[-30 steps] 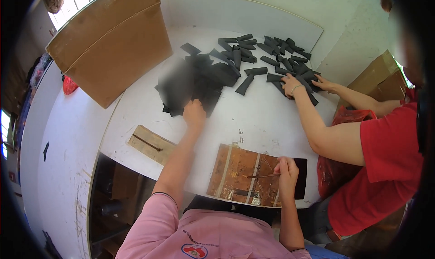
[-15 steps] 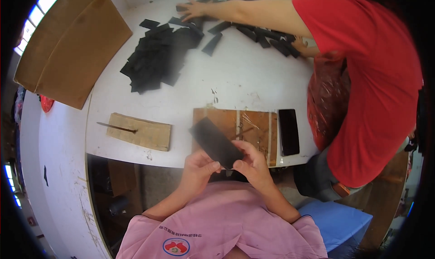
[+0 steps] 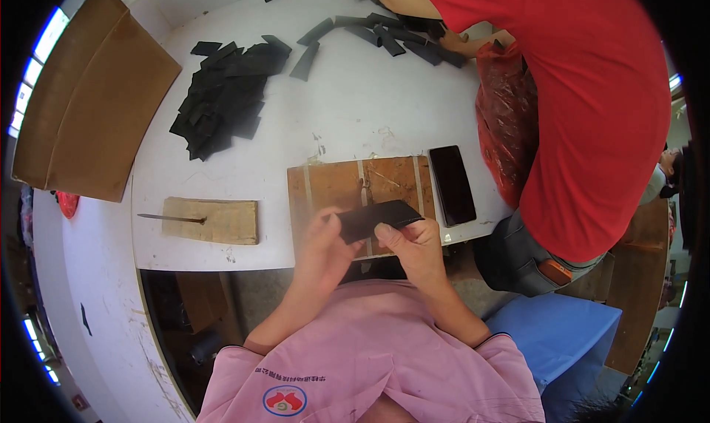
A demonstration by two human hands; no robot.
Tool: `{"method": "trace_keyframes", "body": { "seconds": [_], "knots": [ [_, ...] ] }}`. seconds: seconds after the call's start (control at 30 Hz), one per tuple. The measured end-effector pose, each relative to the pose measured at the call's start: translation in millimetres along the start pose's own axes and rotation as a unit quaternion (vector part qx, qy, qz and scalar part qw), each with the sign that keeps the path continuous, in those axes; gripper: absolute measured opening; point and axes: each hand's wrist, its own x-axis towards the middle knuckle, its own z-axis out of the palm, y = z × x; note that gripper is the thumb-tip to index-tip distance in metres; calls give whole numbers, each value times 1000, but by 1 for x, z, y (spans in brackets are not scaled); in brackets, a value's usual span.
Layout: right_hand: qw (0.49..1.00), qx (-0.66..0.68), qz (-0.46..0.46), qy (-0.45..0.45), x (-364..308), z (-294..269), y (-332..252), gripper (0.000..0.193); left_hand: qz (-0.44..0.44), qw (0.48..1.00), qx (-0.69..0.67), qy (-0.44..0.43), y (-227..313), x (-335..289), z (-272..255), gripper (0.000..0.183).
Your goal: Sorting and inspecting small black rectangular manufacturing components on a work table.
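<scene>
Between my two hands is a flat black strip [image 3: 370, 220], held lengthwise from left to right above the near edge of a brown board [image 3: 322, 183]. My left hand [image 3: 325, 249] grips its left end, fingers mostly behind it. On the right part, my right hand [image 3: 414, 249] pinches the strip with the thumb on its near face. Left of the board, a pale block [image 3: 240, 231] lies on the table with a thin dark pointed tool [image 3: 166, 217] across it. A black phone [image 3: 452, 185] rests right of the board.
A heap of black strips [image 3: 222, 90] lies at the far left, with more loose strips [image 3: 388, 42] along the back. A co-worker in a red shirt [image 3: 592, 105] leans over the table's right side, hands among the strips. A large cardboard box [image 3: 89, 97] stands at left.
The strip has turned from a steep slant to nearly level, my left hand moving up to its left end. The co-worker's far hand has drawn right. The whole view has shifted a little.
</scene>
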Motion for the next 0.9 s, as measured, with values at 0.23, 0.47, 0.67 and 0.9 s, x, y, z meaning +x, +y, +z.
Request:
{"method": "trace_keyframes", "body": {
  "seconds": [0.23,0.47,0.67,0.9],
  "knots": [
    [984,-102,-129,65,6,5,16,11,-45,998,31,3,-11,9,-10,16],
    [931,-292,-193,107,10,-1,10,12,46,963,238,118,-16,3,2,15],
    [831,-418,-351,111,16,-8,12,15,104,928,352,61,2,-24,31,18],
    [770,-478,-408,111,17,-7,19,21,33,930,364,31,8,-17,35,13]
  ]
}}
